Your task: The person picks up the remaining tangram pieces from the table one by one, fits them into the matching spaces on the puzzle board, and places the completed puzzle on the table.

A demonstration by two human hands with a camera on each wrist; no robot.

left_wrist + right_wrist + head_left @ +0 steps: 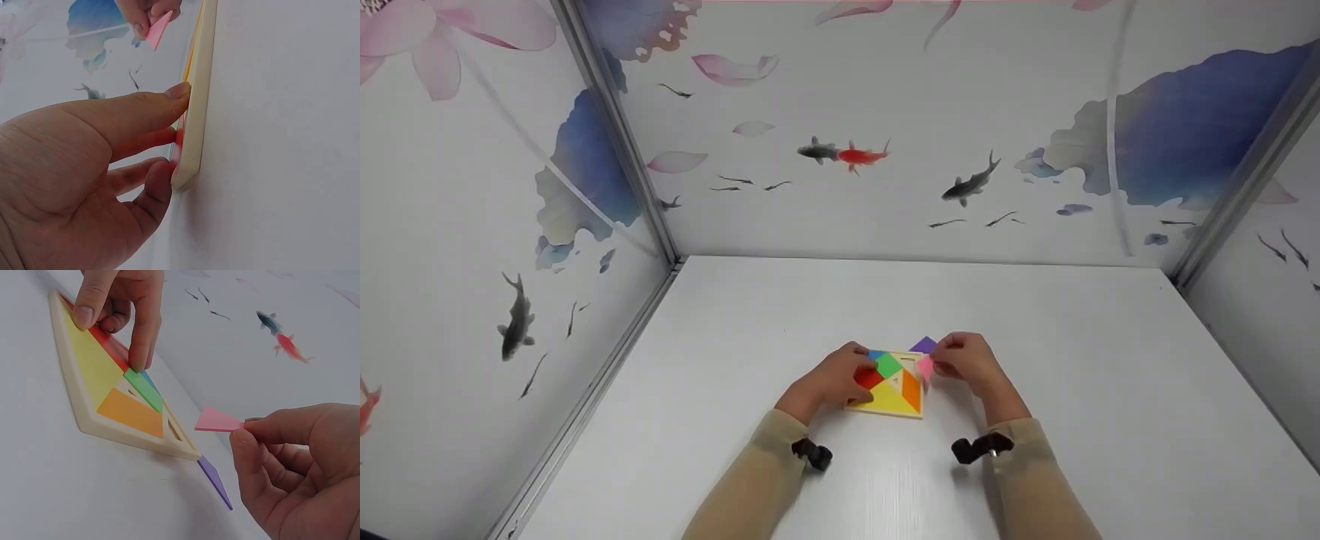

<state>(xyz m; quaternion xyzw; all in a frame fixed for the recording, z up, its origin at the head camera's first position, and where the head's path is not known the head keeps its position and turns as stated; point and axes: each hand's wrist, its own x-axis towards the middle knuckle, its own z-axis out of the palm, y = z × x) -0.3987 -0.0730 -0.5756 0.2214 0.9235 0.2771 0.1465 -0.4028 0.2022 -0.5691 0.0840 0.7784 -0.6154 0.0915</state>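
A wooden tangram tray [885, 414] lies on the table with yellow [93, 365], orange [132, 413], red [112, 346], green [147, 391] and blue pieces in it. Bare recesses show between some of them. My left hand [840, 375] holds the tray's left side, thumb on the yellow piece and a fingertip at the green one. Off the tray's right edge, my right hand [966, 360] pinches a flat pink piece [218, 420] between thumb and forefinger, its held corner hidden. Just beyond the tray's far right corner is a purple piece [924, 345].
The white table [697, 375] is bounded by a back wall [885, 225] and side walls printed with fish, petals and lotus leaves. Black wrist mounts [814, 454] sit at both sleeve cuffs.
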